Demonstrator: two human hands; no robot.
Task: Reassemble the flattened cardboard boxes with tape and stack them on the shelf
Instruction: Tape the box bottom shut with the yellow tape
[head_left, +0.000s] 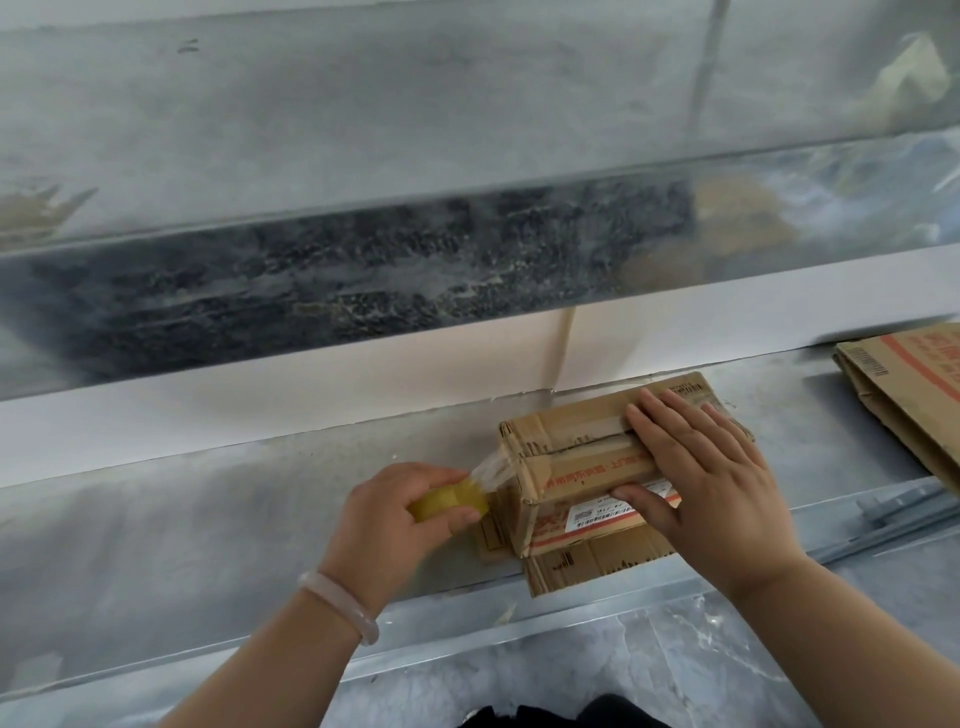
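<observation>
Holding the tape roll at about seven o'clock of the box, your left hand is closed around it, fingers curled over the yellow core, and a clear strip of tape runs from the roll up to the left end of the small cardboard box. Your right hand lies open and flat across the top flaps toward the three o'clock end, thumb down the near side over the shipping label, gripping nothing, just pressing the seam shut. The box sits on the grey metal shelf with another flattened carton poking out beneath it at six o'clock.

Expect the box to be light and a bit soft: the board looks used and creased, so it will likely bow if you lean on the flap middle. Press near the edges instead, and keep the seam closed as the strip goes over it. The tape looks thin and clingy (it is already bunching where it leaves the roll), so hold tension or it may fold on itself. When lifting, take the box by two opposite sides.

Farther off at two o'clock, a second flattened box waits against the white back panel.
</observation>
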